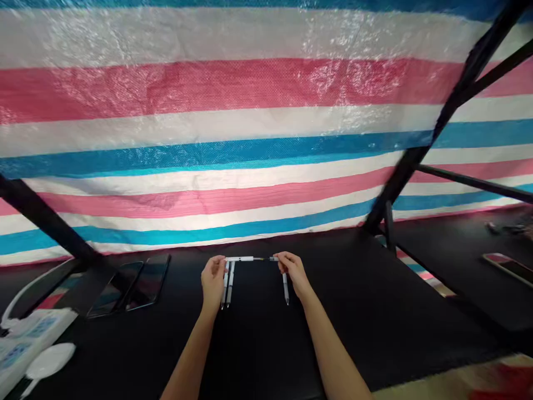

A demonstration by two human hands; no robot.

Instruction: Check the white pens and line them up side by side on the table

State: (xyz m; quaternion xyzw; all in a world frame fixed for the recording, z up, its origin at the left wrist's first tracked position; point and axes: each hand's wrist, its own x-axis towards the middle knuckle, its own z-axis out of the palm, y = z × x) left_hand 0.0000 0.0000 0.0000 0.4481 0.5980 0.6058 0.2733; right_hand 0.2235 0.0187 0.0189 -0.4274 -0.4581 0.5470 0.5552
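Over the black table, my left hand [213, 279] pinches the end of a white pen barrel [240, 259], held level. A thin dark refill [261, 259] stretches rightward from the barrel to a short greyish pen piece [273, 259]. That piece is pinched by the fingers of my right hand [293, 270]. Two white pens, a left one [225, 286] and a right one [230, 284], lie side by side beside my left hand, tips toward me. Another white pen [286, 288] lies just below my right hand, its upper end hidden by the fingers.
Two dark phones or tablets, one [116, 289] beside another [149, 282], lie at left. A white power strip [35, 336] and a round white object [50, 360] are nearer. Black frame bars [410, 161] rise before a striped sheet [233, 205]. Another phone [510, 268] lies far right.
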